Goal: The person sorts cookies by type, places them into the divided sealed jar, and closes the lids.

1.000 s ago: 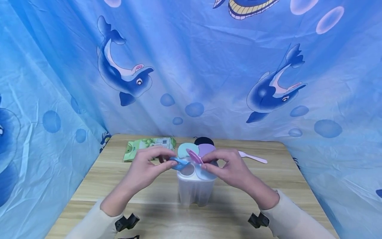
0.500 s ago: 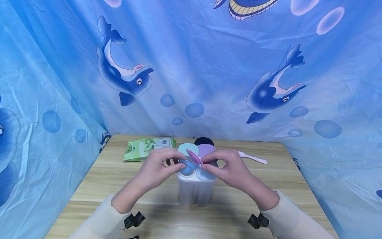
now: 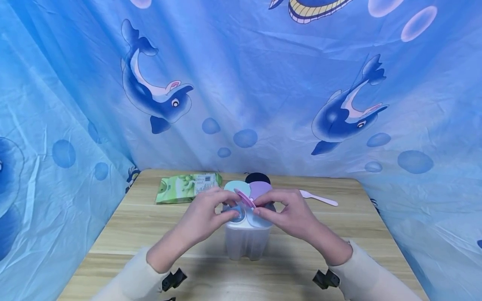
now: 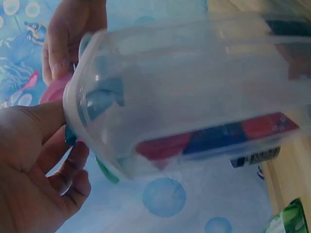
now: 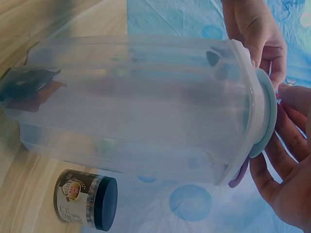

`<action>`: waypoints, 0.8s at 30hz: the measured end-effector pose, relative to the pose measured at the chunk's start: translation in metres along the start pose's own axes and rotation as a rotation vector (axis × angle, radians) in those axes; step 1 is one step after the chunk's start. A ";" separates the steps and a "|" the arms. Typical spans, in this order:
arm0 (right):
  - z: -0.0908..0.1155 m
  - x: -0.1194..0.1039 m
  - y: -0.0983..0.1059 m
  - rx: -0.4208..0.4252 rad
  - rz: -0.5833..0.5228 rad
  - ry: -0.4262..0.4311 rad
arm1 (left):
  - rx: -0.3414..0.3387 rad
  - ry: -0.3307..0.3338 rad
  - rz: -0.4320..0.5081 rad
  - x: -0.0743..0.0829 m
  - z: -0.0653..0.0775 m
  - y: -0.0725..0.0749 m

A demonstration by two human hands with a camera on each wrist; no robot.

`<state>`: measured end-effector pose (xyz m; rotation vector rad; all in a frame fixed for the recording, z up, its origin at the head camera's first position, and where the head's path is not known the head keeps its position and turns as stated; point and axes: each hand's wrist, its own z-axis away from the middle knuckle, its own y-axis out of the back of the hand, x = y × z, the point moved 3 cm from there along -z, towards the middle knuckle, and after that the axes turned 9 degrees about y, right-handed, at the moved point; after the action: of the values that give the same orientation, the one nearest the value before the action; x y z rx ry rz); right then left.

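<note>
A clear plastic storage canister (image 3: 246, 240) with several round colored lids stands on the table. My left hand (image 3: 207, 213) is at its uncovered front-left opening, pinching a small blue packet (image 3: 237, 214) that sits largely down in the hole. Through the canister wall in the left wrist view, the blue packet (image 4: 104, 99) shows just below the rim. With thumb and fingers my right hand (image 3: 290, 211) holds the pink lid (image 3: 245, 198) tilted up beside that opening. Mint (image 3: 235, 187), purple (image 3: 260, 188) and light blue (image 3: 257, 219) lids cover the other openings. Red and blue packets (image 4: 214, 138) lie inside.
Behind the canister is a jar (image 5: 85, 199) with a black lid. A green bag (image 3: 184, 188) lies at the back left of the wooden table (image 3: 150, 251). To the right rests a white spoon (image 3: 320, 198). A blue dolphin-print curtain (image 3: 263, 83) hangs around the table.
My left hand has moved right to the canister's opening, and the blue packet has gone from above it down into the hole. My right hand keeps the pink lid up in place.
</note>
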<state>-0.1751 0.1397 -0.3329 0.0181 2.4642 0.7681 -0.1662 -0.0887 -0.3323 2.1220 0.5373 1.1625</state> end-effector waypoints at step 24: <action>0.002 0.001 -0.001 0.021 0.030 0.018 | -0.100 -0.094 0.018 -0.005 0.005 0.002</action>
<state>-0.1751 0.1405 -0.3354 0.0570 2.4939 0.7577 -0.1646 -0.0950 -0.3354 2.0877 0.4102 1.0710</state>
